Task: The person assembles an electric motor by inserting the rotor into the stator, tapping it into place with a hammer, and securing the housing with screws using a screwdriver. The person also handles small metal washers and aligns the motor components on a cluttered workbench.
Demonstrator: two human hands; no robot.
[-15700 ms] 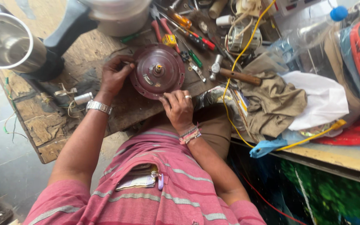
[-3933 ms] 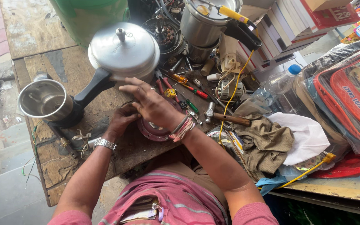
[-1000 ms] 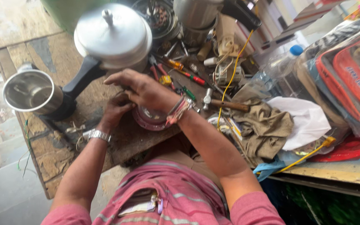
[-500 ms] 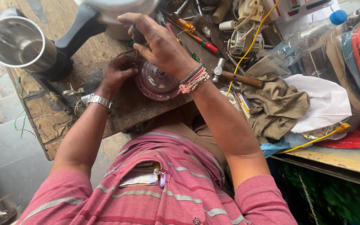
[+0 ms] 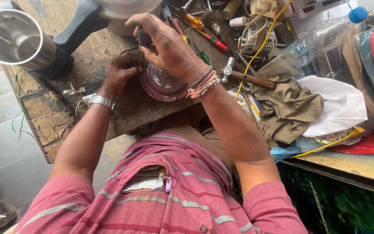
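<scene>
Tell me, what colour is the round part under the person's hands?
The round part is dark maroon red with metal fittings at its middle, seen in the head view, the only one.

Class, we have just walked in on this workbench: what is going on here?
A person leans over a worn wooden bench. The left hand steadies a round maroon part at its edge. The right hand is above it, gripping a small dark tool. A hammer, screwdrivers and a steel jar lie around.

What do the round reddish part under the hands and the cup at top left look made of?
Round reddish part: looks like painted or coated metal, with a dull maroon sheen and metal fittings. Cup: likely polished steel, mirror-bright with reflections inside.
</scene>
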